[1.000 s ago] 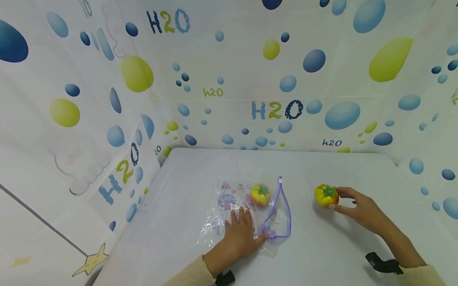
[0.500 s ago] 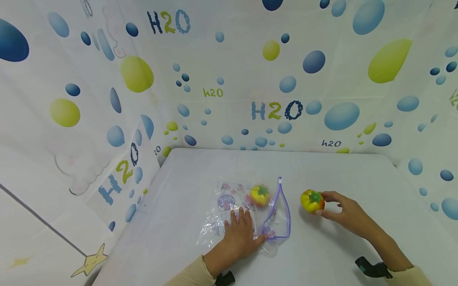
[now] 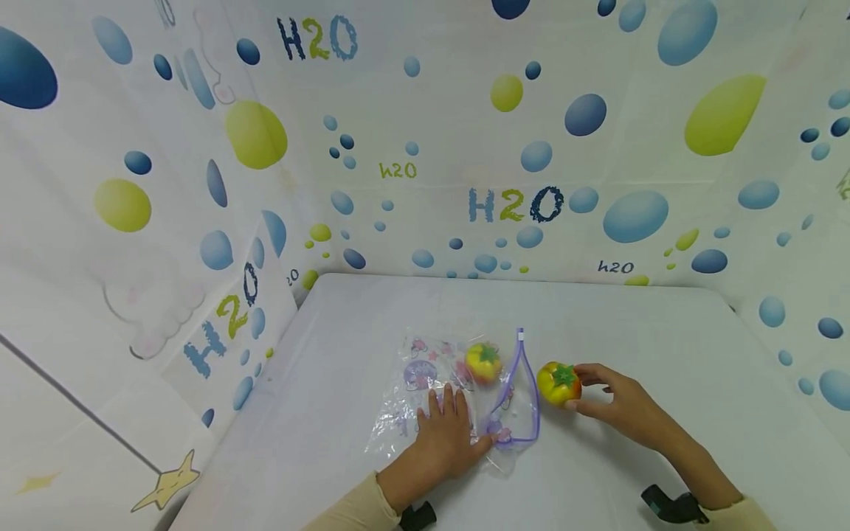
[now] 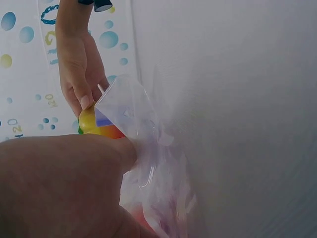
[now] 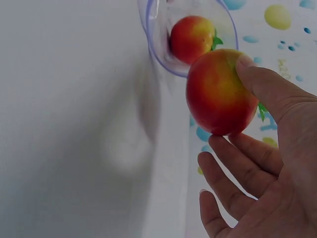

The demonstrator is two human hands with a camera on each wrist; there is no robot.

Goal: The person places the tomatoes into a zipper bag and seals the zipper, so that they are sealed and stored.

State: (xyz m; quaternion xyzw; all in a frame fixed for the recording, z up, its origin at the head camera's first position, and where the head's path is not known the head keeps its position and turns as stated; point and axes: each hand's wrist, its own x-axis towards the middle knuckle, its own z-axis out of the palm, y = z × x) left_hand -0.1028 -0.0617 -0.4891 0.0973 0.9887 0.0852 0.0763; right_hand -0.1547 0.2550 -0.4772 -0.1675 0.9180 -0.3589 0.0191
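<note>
1. While your left hand lay flat on the clear bag, its fingers were spread and straight, pressing the film without gripping it; the thumb reached toward the near end of the purple rim.
2. Your right hand pinched the held tomato, yellow and red with a green leaf top, between thumb and fingertips. In the right wrist view the thumb pressed one side, two fingertips met the opposite side, and the remaining fingers extended loosely, apart from it.
3. The held tomato was just beside the bag's parted mouth, on its right; whether it touched the rim you could not tell.
4. The bagged tomato, of similar colouring, sat inside the bag, beyond your left fingertips.
5. A white slider marked the far end of the rim.
6. The bag lay on a white table, before a wall sheet printed with blue and green drops and "H2O".
7. Beige sleeves covered your forearms.
</note>
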